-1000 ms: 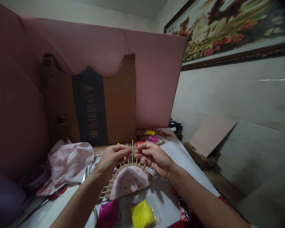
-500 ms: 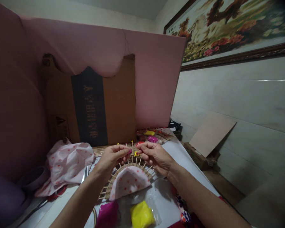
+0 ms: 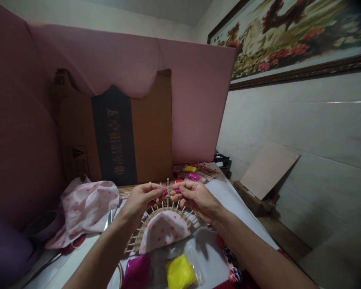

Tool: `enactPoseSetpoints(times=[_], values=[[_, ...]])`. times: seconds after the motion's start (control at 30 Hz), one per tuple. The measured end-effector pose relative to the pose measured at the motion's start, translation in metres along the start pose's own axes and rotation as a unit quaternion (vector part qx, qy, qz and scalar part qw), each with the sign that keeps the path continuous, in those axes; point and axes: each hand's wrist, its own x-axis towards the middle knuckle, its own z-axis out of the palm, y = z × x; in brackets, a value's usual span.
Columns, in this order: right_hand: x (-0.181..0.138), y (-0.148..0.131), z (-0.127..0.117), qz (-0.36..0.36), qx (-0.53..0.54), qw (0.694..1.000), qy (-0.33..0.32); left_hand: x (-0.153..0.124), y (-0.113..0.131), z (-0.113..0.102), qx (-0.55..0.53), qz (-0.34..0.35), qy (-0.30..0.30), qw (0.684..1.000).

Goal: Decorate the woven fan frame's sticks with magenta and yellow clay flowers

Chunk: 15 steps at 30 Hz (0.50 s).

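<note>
My left hand point(image 3: 149, 196) pinches a small bit of magenta modelling clay point(image 3: 165, 192) between thumb and fingertips. Close beside it, my right hand point(image 3: 195, 196) is closed on another small magenta bit point(image 3: 177, 191). A speck of yellow point(image 3: 171, 197) shows just under the right fingertips. Below both hands lies a half-round woven fan point(image 3: 144, 233) with thin sticks radiating from its rim, some tipped with yellow or pink. White cloth with red dots point(image 3: 165, 233) covers its middle. Nearer me lie a magenta clay packet point(image 3: 136, 271) and a yellow clay packet point(image 3: 180, 273).
A crumpled dotted cloth point(image 3: 88, 206) lies at the left, near scissors point(image 3: 49, 259) and a roll of tape point(image 3: 45, 224). Cardboard point(image 3: 150, 136) stands upright at the back. More clay packets point(image 3: 194, 176) rest at the far right on the white tabletop point(image 3: 228, 196).
The yellow piece at my right fingertips is now mostly out of sight, and a magenta bit shows there instead. My left hand has barely moved.
</note>
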Motion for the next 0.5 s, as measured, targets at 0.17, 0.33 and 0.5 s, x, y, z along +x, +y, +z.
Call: enactPoseSetpoints(times=[0.17,0.33,0.5], values=[[0.0015,0.0015,-0.0016,-0.026,0.000,0.999,-0.032,0.0000,-0.0001,0.0003,0.004,0.004,-0.002,1.000],[0.0012,0.0018,-0.0028,-0.027,-0.012,0.999,-0.042,0.0008,-0.0013,-0.0013,0.009,0.002,0.003,1.000],[-0.0008,0.0003,-0.0038,-0.016,-0.008,0.998,-0.062,0.0014,-0.0014,-0.0016,0.010,0.008,-0.003,1.000]])
